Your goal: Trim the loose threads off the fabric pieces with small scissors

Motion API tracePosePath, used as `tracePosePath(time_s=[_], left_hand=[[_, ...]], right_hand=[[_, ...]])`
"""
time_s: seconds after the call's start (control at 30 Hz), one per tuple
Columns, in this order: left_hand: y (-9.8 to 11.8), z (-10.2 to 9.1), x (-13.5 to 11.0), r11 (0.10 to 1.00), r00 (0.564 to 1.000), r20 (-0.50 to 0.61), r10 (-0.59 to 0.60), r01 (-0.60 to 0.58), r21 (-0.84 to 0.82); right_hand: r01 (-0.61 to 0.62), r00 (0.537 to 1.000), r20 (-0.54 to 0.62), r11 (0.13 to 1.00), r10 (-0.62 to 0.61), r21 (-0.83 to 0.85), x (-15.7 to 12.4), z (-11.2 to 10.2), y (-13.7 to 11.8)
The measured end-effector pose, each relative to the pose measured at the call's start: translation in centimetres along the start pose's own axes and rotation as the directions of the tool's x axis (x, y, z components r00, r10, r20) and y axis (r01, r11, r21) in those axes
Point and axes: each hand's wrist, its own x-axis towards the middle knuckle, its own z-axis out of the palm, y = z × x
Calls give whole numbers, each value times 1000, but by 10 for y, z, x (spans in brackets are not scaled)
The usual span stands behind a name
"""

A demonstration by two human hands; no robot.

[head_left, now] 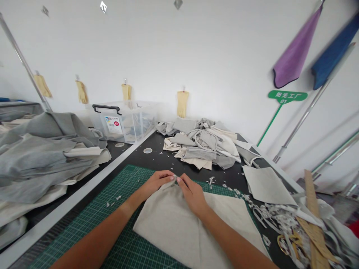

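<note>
A beige piece of fabric (179, 228) lies flat on the green cutting mat (123, 186) in front of me. My left hand (157, 182) and my right hand (193, 194) meet at the fabric's far corner. Both hands are closed, pinching that corner between fingertips. Small white fabric scraps (113, 200) lie scattered on the mat beside my left hand.
A heap of grey and cream cloth pieces (203, 144) sits farther back on the black table. Cut strips, a wooden ruler (315, 224) and scissors (288, 241) lie at right. Folded grey fabric (42, 149) and a clear plastic bin (123, 121) stand at left.
</note>
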Motion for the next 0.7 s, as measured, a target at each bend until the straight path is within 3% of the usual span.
tracePosePath(time_s=[0.7], left_hand=[[-16,1,6,993,998,-12,64,-63,96]], right_hand=[[51,998,42,990,-46,-132,2,3,5]])
